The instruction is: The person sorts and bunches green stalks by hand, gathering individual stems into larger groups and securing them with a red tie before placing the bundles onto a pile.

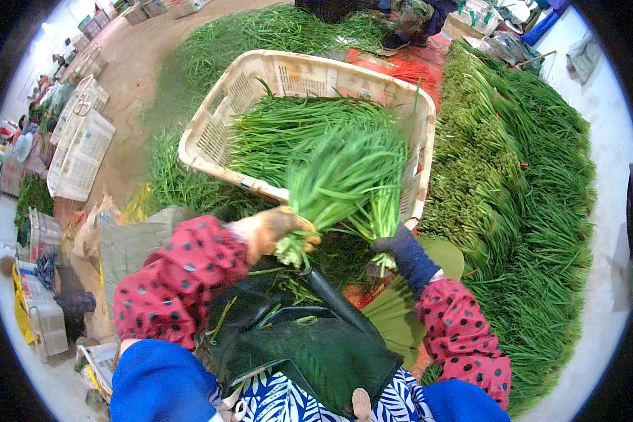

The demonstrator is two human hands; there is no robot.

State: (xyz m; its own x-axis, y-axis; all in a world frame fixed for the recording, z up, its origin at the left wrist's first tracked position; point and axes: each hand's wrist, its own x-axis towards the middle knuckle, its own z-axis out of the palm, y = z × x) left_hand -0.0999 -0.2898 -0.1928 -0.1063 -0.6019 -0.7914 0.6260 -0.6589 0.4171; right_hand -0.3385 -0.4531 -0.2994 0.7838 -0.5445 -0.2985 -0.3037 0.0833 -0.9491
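Note:
My left hand, in a yellowish glove, grips a bunch of green garlic chives near its pale cut ends. Its leaves are blurred and fan up over the near rim of a dirty white plastic crate. In a dark blue glove, my right hand grasps a second, narrower bunch of chives low on the stalks, beside the crate's near right corner. The two bunches overlap at their leaves. Inside the crate, more chives lie sideways, partly hidden behind the held ones.
Stacked chive bundles line the right side along a white wall. Loose greens lie behind and left of the crate. Red strands and a person's shoe are beyond it. White crates stand at left. A dark apron covers my lap.

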